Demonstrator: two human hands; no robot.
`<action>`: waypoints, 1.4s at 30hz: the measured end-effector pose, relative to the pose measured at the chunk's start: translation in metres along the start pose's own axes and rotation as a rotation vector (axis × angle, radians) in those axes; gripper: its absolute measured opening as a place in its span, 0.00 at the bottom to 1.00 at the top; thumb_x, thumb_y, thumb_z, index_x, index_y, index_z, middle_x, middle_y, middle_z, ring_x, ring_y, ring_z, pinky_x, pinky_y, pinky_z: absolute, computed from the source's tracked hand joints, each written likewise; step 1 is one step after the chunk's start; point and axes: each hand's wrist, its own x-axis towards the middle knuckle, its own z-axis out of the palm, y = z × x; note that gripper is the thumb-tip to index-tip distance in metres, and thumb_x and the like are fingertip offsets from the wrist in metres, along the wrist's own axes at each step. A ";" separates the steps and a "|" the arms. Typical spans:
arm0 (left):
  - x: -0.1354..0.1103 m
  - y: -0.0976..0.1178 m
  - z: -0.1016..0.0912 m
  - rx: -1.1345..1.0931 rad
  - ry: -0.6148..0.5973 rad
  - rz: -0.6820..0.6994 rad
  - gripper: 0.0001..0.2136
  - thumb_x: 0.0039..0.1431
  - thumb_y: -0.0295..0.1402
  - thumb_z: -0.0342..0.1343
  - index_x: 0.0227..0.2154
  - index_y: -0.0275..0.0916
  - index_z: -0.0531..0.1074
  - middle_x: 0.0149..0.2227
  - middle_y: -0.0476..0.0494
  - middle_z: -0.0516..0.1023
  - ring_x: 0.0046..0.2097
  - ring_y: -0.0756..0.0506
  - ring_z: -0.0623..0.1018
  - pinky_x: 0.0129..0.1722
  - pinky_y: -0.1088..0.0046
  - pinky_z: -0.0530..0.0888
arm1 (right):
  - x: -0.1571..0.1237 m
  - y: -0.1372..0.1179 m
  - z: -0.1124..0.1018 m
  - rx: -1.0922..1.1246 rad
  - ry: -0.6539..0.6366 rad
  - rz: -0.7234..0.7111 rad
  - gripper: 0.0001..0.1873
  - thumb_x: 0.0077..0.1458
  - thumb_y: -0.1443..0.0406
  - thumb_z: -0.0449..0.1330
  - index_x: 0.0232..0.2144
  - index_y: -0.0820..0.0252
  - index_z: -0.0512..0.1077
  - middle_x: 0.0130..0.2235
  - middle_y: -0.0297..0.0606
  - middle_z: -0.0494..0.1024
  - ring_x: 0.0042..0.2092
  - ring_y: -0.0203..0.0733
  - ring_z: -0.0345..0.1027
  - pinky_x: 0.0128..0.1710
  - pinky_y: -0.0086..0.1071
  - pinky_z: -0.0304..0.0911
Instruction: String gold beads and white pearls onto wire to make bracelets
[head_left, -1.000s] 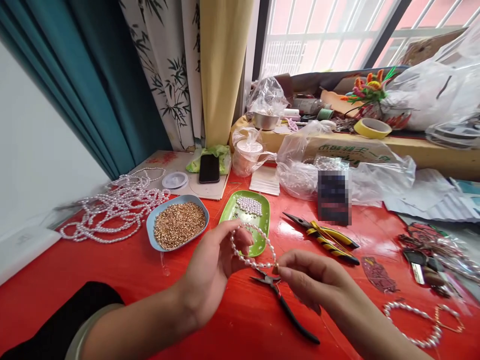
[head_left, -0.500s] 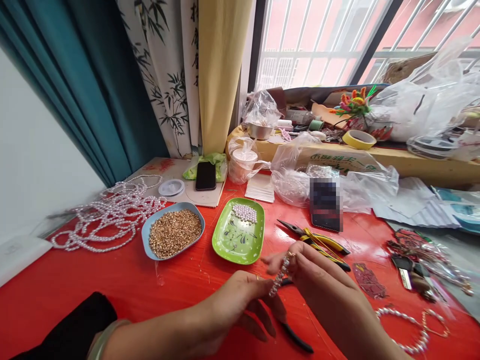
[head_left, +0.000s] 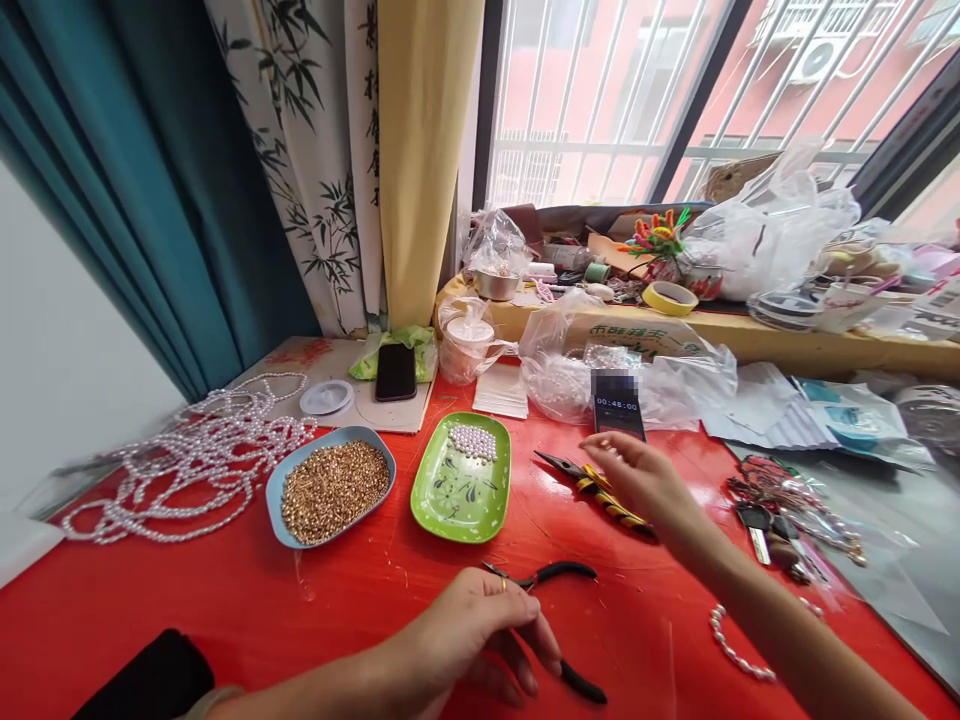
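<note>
Left hand: fingers curled, above the black-handled pliers; whether it grips anything is unclear.
Right hand: fingertips drawn together, partly covering the yellow-and-black pliers; contents too small to make out.
Green tray: on the red bench, pale beads toward its far end.
Blue dish: left of the tray, full of gold beads.
Bead strings: heaped left of the dish.
Timer phone: behind the right hand.
</note>
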 end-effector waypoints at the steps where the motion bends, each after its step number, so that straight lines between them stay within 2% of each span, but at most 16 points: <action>1: 0.000 0.000 0.000 0.003 -0.006 0.000 0.18 0.39 0.47 0.56 0.19 0.33 0.71 0.26 0.43 0.74 0.22 0.53 0.67 0.24 0.75 0.63 | 0.011 -0.001 -0.015 -0.045 0.046 0.009 0.08 0.57 0.63 0.57 0.37 0.63 0.69 0.33 0.33 0.72 0.27 0.32 0.65 0.24 0.27 0.63; 4: -0.001 0.001 -0.001 0.013 -0.001 0.024 0.18 0.40 0.46 0.56 0.19 0.32 0.71 0.26 0.43 0.74 0.23 0.53 0.67 0.24 0.75 0.63 | 0.034 -0.005 -0.056 -0.158 0.154 0.039 0.14 0.59 0.62 0.55 0.45 0.63 0.67 0.43 0.40 0.73 0.38 0.39 0.70 0.35 0.38 0.68; 7: 0.000 0.002 -0.002 0.008 0.008 0.031 0.17 0.41 0.45 0.55 0.19 0.32 0.72 0.25 0.44 0.74 0.22 0.53 0.67 0.24 0.76 0.63 | 0.044 -0.004 -0.079 -0.247 0.178 0.079 0.15 0.59 0.61 0.55 0.47 0.62 0.67 0.46 0.41 0.72 0.42 0.42 0.70 0.39 0.41 0.67; 12: 0.006 0.001 -0.007 -0.003 0.000 0.012 0.17 0.41 0.46 0.57 0.19 0.32 0.72 0.25 0.44 0.74 0.22 0.54 0.68 0.23 0.78 0.63 | 0.050 0.004 -0.084 -0.381 0.185 0.104 0.16 0.59 0.61 0.55 0.48 0.62 0.67 0.47 0.42 0.71 0.43 0.43 0.69 0.40 0.42 0.67; 18: 0.011 -0.001 -0.014 0.020 -0.044 -0.009 0.19 0.40 0.48 0.58 0.19 0.33 0.72 0.24 0.46 0.73 0.22 0.54 0.68 0.23 0.77 0.64 | 0.059 -0.002 -0.087 -0.539 0.248 0.016 0.15 0.59 0.61 0.55 0.47 0.62 0.67 0.47 0.41 0.72 0.42 0.43 0.69 0.40 0.41 0.67; 22: 0.009 0.001 -0.018 0.047 -0.071 -0.008 0.19 0.40 0.48 0.58 0.20 0.33 0.71 0.26 0.45 0.74 0.22 0.53 0.68 0.23 0.76 0.63 | 0.065 -0.006 -0.082 -0.649 0.212 -0.094 0.14 0.59 0.62 0.55 0.46 0.61 0.68 0.48 0.40 0.71 0.43 0.44 0.69 0.41 0.42 0.67; 26: 0.006 0.000 -0.025 0.062 -0.071 -0.016 0.18 0.41 0.48 0.57 0.21 0.33 0.71 0.26 0.45 0.75 0.22 0.53 0.68 0.24 0.76 0.62 | 0.076 -0.010 -0.068 -0.745 0.154 -0.213 0.13 0.59 0.62 0.54 0.46 0.59 0.68 0.48 0.41 0.71 0.43 0.42 0.69 0.41 0.41 0.67; 32: 0.006 -0.007 -0.033 0.052 -0.061 -0.031 0.18 0.39 0.47 0.56 0.19 0.34 0.70 0.25 0.45 0.74 0.22 0.53 0.66 0.22 0.77 0.56 | 0.113 -0.037 -0.043 -0.881 0.172 -0.374 0.14 0.60 0.63 0.54 0.47 0.59 0.68 0.49 0.42 0.70 0.45 0.43 0.68 0.43 0.42 0.66; 35: 0.007 -0.008 -0.035 0.050 -0.076 -0.041 0.17 0.39 0.46 0.57 0.18 0.34 0.70 0.24 0.45 0.74 0.22 0.53 0.65 0.23 0.77 0.54 | 0.137 -0.047 -0.032 -0.962 0.150 -0.392 0.14 0.60 0.63 0.54 0.47 0.59 0.68 0.50 0.42 0.70 0.45 0.43 0.68 0.43 0.42 0.66; 42: 0.007 -0.011 -0.041 0.053 -0.100 0.003 0.15 0.44 0.43 0.57 0.19 0.34 0.72 0.17 0.52 0.66 0.19 0.55 0.59 0.22 0.77 0.51 | 0.182 -0.054 -0.019 -1.154 0.051 -0.312 0.14 0.59 0.63 0.55 0.47 0.59 0.67 0.49 0.41 0.70 0.44 0.43 0.69 0.41 0.41 0.66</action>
